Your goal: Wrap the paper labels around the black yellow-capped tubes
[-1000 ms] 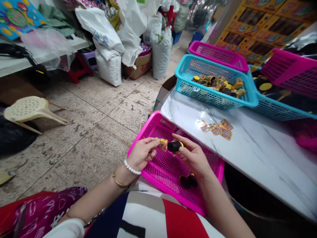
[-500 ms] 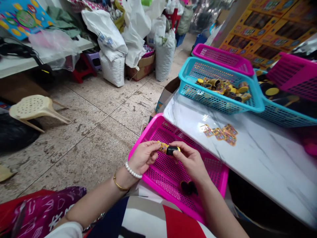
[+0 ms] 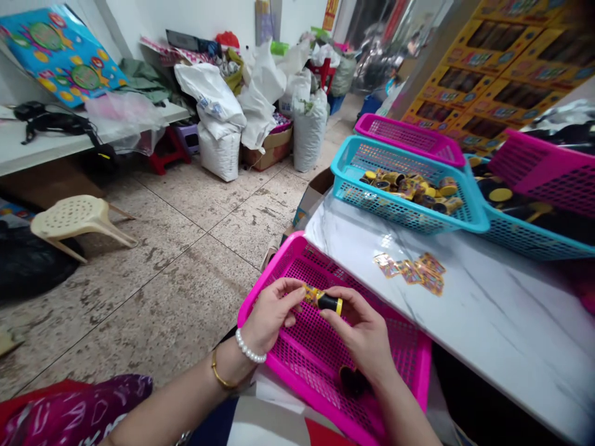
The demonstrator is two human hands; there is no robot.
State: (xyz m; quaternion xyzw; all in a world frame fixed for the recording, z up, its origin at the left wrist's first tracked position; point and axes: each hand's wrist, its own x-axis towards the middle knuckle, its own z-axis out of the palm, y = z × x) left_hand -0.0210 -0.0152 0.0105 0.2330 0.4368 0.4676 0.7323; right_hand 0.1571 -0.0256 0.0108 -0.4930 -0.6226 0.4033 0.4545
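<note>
On the marble worktop [image 3: 488, 322], a teal mesh basket [image 3: 372, 207] holds a heap of small yellow-and-black capsules [image 3: 409, 186]; printed yellow labels [image 3: 411, 271] lie loose in front of it; a magenta basket [image 3: 543, 173] sits tilted on a second teal basket [image 3: 525, 241], which holds black pieces with yellow discs [image 3: 501, 195]. Beside the worktop's edge lies a magenta mesh tray [image 3: 404, 365], with a dark piece [image 3: 353, 381] in it under the right hand [image 3: 360, 331]; that hand's grip is closed on the black end of a black-and-yellow cylinder [image 3: 322, 301]; the left hand [image 3: 272, 316] grips its printed yellow end; the cylinder is held above the tray, clear of the mesh.
</note>
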